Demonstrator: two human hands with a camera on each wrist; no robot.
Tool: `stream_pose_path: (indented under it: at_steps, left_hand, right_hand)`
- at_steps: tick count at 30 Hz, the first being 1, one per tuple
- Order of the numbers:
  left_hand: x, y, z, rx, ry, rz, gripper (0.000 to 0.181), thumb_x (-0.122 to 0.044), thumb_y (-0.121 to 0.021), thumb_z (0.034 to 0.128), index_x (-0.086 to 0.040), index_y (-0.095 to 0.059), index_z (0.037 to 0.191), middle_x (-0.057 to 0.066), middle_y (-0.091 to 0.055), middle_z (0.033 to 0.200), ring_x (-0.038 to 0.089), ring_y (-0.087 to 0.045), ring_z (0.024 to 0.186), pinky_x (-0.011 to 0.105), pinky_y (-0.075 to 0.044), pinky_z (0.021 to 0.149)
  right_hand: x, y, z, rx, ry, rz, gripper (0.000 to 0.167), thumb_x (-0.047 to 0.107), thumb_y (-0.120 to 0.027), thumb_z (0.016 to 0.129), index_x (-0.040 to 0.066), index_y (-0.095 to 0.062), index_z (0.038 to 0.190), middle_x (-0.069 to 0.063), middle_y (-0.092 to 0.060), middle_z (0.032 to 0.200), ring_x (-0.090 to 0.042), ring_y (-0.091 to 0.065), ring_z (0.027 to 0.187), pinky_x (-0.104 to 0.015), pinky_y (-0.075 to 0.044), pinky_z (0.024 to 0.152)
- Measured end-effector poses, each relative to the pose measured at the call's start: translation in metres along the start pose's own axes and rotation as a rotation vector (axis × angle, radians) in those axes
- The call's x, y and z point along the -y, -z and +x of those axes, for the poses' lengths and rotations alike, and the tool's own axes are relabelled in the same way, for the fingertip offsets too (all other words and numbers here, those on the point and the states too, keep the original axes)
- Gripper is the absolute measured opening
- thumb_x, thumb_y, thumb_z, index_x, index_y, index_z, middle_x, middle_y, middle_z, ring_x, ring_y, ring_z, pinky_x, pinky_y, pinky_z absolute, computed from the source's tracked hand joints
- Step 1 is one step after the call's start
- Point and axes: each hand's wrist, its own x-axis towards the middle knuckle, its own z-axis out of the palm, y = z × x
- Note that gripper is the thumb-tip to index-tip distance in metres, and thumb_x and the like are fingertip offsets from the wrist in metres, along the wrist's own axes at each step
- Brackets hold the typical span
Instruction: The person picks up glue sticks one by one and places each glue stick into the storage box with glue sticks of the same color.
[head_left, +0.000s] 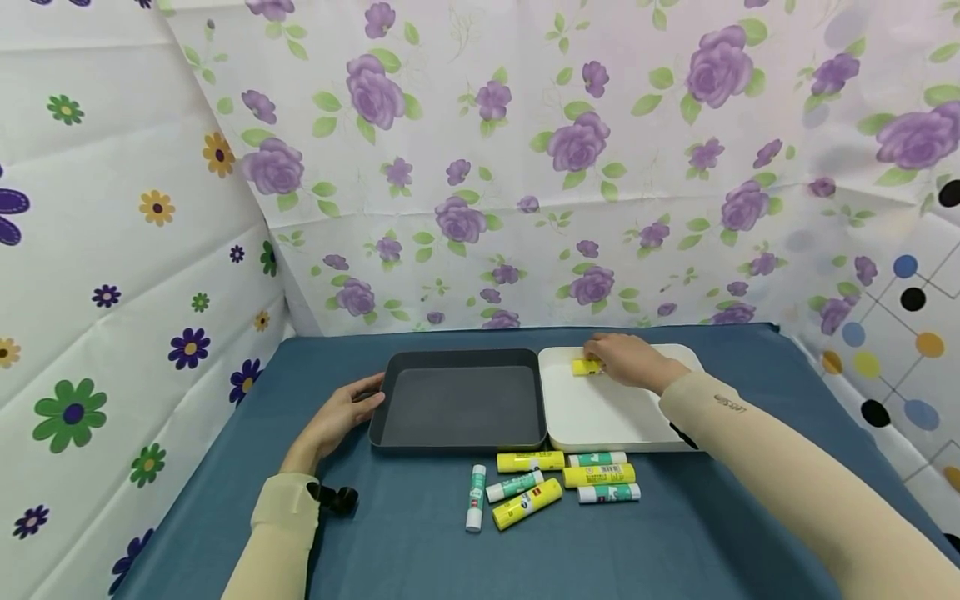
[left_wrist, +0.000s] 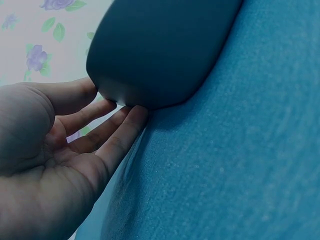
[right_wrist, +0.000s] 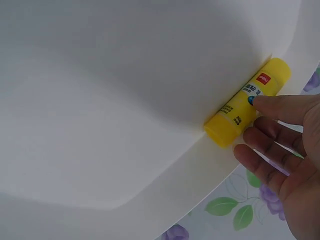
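At the dark grey tray, my left hand has its thumb and fingertips against the left side. The left wrist view shows that hand with fairly straight fingers touching the outer wall of the tray. Over the far part of the white tray, my right hand holds a yellow glue stick. Seen from the right wrist, the thumb of that hand presses on the label of the yellow stick, which lies along the tray's inner wall; the other fingers are partly hidden behind it.
Several glue sticks lie on the blue cloth in front of the trays, among them a yellow one and a white and green one. Both trays stand side by side. Flowered sheets hang behind the table and at its sides.
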Motion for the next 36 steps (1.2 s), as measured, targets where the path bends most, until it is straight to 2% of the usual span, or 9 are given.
stream_pose_path:
  at_steps: [7, 11, 15, 17, 20, 26, 36]
  left_hand:
    - [0.000, -0.001, 0.001, -0.006, 0.002, 0.006, 0.061, -0.020, -0.052, 0.1119, -0.007, -0.027, 0.166, 0.023, -0.031, 0.164, 0.042, -0.034, 0.150, 0.058, -0.033, 0.121]
    - [0.001, 0.000, 0.000, -0.011, 0.002, 0.004, 0.060, -0.020, -0.052, 0.1119, -0.007, -0.027, 0.166, 0.023, -0.031, 0.164, 0.042, -0.034, 0.150, 0.058, -0.033, 0.121]
    - [0.002, 0.001, 0.000, -0.007, -0.005, 0.010, 0.061, -0.020, -0.052, 0.1121, -0.007, -0.026, 0.166, 0.023, -0.030, 0.164, 0.042, -0.034, 0.150, 0.058, -0.034, 0.121]
    - [0.002, 0.001, 0.001, -0.006, -0.006, 0.007, 0.061, -0.020, -0.052, 0.1120, -0.008, -0.027, 0.166, 0.023, -0.031, 0.164, 0.042, -0.034, 0.150, 0.058, -0.034, 0.121]
    - [0.002, 0.000, 0.002, -0.003, -0.006, 0.004, 0.060, -0.021, -0.052, 0.1120, -0.008, -0.027, 0.166, 0.023, -0.031, 0.164, 0.042, -0.034, 0.150, 0.057, -0.034, 0.121]
    - [-0.002, 0.001, 0.002, -0.003, -0.009, 0.013, 0.060, -0.020, -0.051, 0.1124, -0.006, -0.026, 0.166, 0.024, -0.030, 0.164, 0.043, -0.033, 0.150, 0.057, -0.032, 0.122]
    - [-0.001, 0.000, 0.000, -0.007, -0.021, 0.022, 0.061, -0.020, -0.052, 0.1121, -0.005, -0.026, 0.165, 0.024, -0.031, 0.163, 0.043, -0.032, 0.151, 0.058, -0.031, 0.122]
  right_hand:
    - [0.000, 0.001, -0.001, -0.001, -0.047, 0.028, 0.026, 0.004, -0.063, 0.103, 0.007, -0.071, 0.128, -0.010, -0.067, 0.117, -0.032, -0.066, 0.109, -0.054, -0.054, 0.100]
    - [-0.001, 0.002, -0.002, -0.016, -0.065, 0.130, 0.027, 0.002, -0.061, 0.103, 0.007, -0.071, 0.128, -0.011, -0.069, 0.122, -0.033, -0.066, 0.114, -0.053, -0.055, 0.100]
    - [-0.005, 0.002, -0.003, -0.030, -0.065, 0.262, 0.028, -0.004, -0.062, 0.100, 0.006, -0.072, 0.124, -0.012, -0.070, 0.117, -0.028, -0.066, 0.105, -0.047, -0.057, 0.088]
    - [-0.008, 0.002, -0.003, -0.036, -0.059, 0.300, 0.031, -0.008, -0.062, 0.097, 0.005, -0.072, 0.123, -0.010, -0.069, 0.109, -0.024, -0.062, 0.095, -0.043, -0.054, 0.080]
    - [-0.010, 0.003, -0.003, -0.055, -0.034, 0.320, 0.034, -0.013, -0.063, 0.093, 0.003, -0.073, 0.122, -0.008, -0.066, 0.102, -0.023, -0.054, 0.088, -0.039, -0.048, 0.075]
    - [-0.010, 0.009, -0.004, -0.093, 0.006, 0.354, 0.041, -0.020, -0.059, 0.090, 0.001, -0.073, 0.122, -0.012, -0.068, 0.106, -0.025, -0.061, 0.092, -0.040, -0.056, 0.078]
    - [-0.011, 0.009, -0.008, -0.070, -0.022, 0.379, 0.044, -0.020, -0.057, 0.089, 0.002, -0.072, 0.124, -0.011, -0.067, 0.106, -0.024, -0.062, 0.094, -0.039, -0.057, 0.077]
